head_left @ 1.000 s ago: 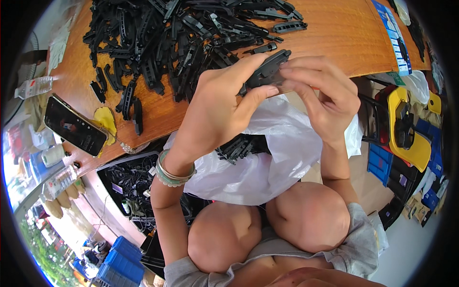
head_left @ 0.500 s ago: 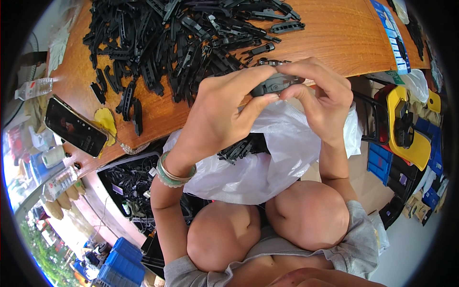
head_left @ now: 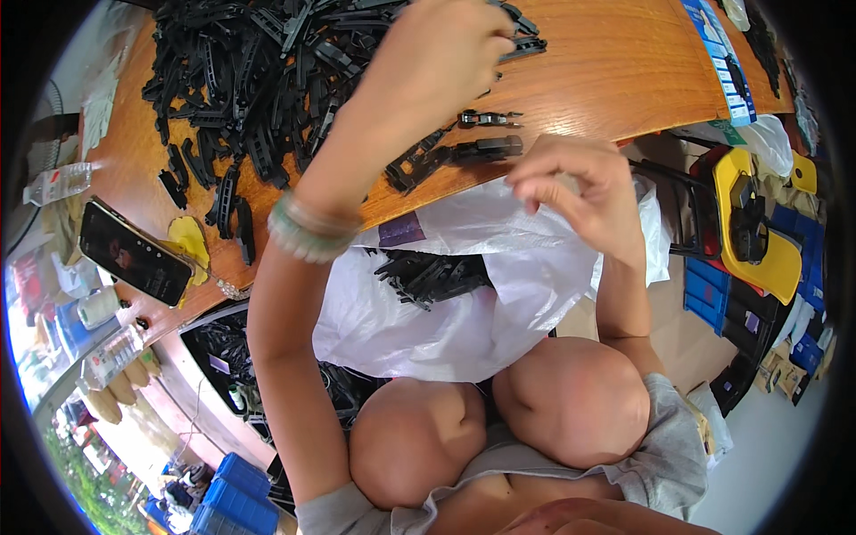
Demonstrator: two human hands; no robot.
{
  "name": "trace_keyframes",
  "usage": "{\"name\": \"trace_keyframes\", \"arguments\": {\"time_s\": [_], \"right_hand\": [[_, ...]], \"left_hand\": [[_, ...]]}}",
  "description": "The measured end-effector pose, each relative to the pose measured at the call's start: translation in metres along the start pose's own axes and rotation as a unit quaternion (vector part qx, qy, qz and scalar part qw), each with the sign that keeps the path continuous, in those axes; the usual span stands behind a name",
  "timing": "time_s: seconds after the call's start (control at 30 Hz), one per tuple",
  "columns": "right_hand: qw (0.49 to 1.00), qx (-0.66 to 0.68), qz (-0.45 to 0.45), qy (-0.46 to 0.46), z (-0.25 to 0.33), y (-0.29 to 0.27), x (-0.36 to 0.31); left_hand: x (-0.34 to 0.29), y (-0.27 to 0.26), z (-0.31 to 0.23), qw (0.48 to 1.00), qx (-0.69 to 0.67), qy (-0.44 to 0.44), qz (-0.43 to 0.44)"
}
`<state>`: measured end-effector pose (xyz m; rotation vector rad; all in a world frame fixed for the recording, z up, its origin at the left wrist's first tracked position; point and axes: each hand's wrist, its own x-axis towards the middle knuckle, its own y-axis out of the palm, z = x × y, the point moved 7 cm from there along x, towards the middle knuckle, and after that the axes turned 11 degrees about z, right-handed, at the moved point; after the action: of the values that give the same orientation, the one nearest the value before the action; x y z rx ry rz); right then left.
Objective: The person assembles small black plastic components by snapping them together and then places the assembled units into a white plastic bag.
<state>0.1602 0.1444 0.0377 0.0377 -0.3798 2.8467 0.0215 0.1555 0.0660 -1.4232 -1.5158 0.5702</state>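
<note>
My left hand [head_left: 443, 55] is stretched out over the right part of a big pile of black plastic clip-like parts [head_left: 241, 80] on the wooden table. Its fingers are bent and blurred beside a long black part [head_left: 524, 48], and I cannot tell whether they grip anything. My right hand [head_left: 584, 192] hovers over the table's near edge, loosely curled, with a gap between thumb and fingers and nothing visible in it. Just left of its fingertips, a dark part [head_left: 489, 149] lies on the table, with a smaller part [head_left: 489, 118] beyond it.
A white woven sack [head_left: 428, 343] opens below the table edge, with several black parts [head_left: 437, 278] inside. A phone [head_left: 134, 250] leans near a yellow object [head_left: 189, 245] at the left. On the right stands a yellow chair [head_left: 771, 263]. Blue crates [head_left: 234, 495] sit at lower left.
Both hands held a dark part together before; now it lies on the table. My left hand has moved up and away over the pile, while my right hand has dropped slightly and let go.
</note>
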Motion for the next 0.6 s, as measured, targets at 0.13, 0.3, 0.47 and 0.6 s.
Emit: {"name": "trace_keyframes", "arguments": {"time_s": [0.13,0.3,0.47,0.6], "right_hand": [[0.979,-0.137,-0.123,0.085,-0.010,-0.021,0.000],[0.946,-0.306,-0.107,-0.012,-0.005,-0.007,0.008],[0.935,-0.341,-0.100,-0.015,-0.007,0.002,0.015],[0.928,-0.348,-0.133,0.003,-0.012,-0.013,0.020]], "left_hand": [[0.034,0.043,0.000,0.998,0.046,-0.016,0.039],[0.035,0.038,0.012,0.994,0.058,-0.066,0.071],[0.004,-0.030,0.018,0.966,-0.197,-0.155,-0.066],[-0.038,-0.062,0.015,0.906,-0.298,-0.252,-0.163]]}}
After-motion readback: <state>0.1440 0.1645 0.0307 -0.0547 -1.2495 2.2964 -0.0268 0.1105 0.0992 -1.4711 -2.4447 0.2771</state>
